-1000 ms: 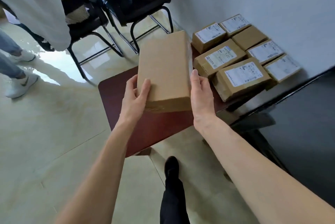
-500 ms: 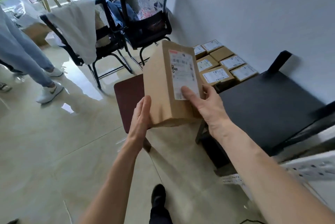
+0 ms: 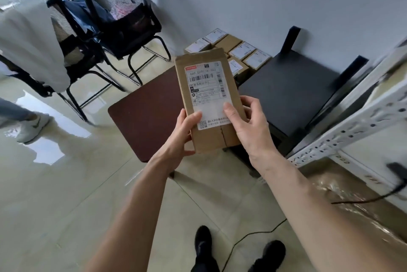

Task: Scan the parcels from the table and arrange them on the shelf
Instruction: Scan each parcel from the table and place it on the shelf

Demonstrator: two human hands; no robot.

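Since approx. 1 s ago the parcel (image 3: 210, 104) has come up off the brown table (image 3: 145, 115) and been turned label-up toward the camera, and the view has swung right so the white shelf frame (image 3: 361, 124) now shows at the right edge. Largest first: the shelf w/ its perforated upright sits close on the right, prob. the drop-off spot, so holding the box between table and shelf makes sense as a mid-way stop for the scan. No scanner is visible; a black cable (image 3: 363, 200) trails on the floor toward the shelf, its end out of view. The black stool (image 3: 286, 91) stands between table and shelf, and the other parcels (image 3: 240, 51) are packed side by side at the table's far end by the wall, mostly labels up, still waiting. The held parcel is in the air above the table's near edge, tilted back, barcode facing up, likely so it reads clean. It's a flat kraft cardboard box, taped seam down the lower face, white shipping label w/ barcodes and a QR code. Left hand (image 3: 182, 137) grips the lower left corner, thumb on the label; right hand (image 3: 246, 126) grips the lower right edge, thumb on the face, fingers curled behind.
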